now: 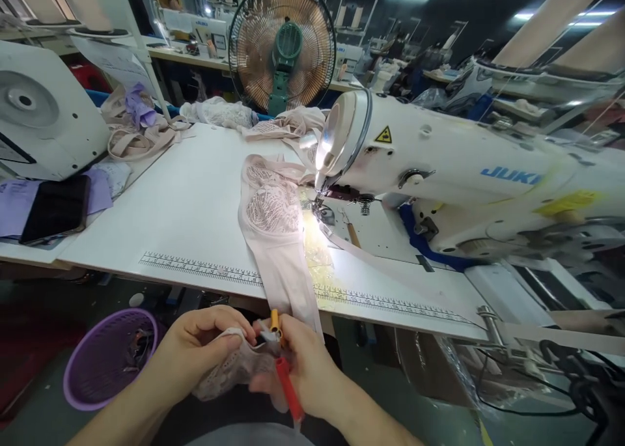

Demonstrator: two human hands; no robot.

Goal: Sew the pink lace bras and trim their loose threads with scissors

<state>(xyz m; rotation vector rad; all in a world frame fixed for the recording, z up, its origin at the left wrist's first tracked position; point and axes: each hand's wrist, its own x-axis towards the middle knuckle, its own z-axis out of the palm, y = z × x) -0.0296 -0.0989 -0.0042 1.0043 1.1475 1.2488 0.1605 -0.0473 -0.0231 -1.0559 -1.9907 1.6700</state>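
Note:
Close to my lap, my left hand [202, 345] pinches the edge of a pale pink lace bra [222, 376] between thumb and fingers. My right hand [310, 371] is closed around thread snips [290, 387] with red and yellow coverings on their handles. Their blades are at the fabric edge beside my left fingertips; whether they touch it I cannot tell. Beyond my hands, a pale pink bra section [273, 208] with lace cups lies on the white table, its band hanging over the front edge. Whether it joins the piece in my hand is hidden.
A JUKI sewing machine [439, 153] stands right of the bra, its needle area lit. A small tool with a wooden handle [352, 234] lies by it. A phone [56, 208] is at left, a purple basket [110, 361] below, a fan [283, 42] behind.

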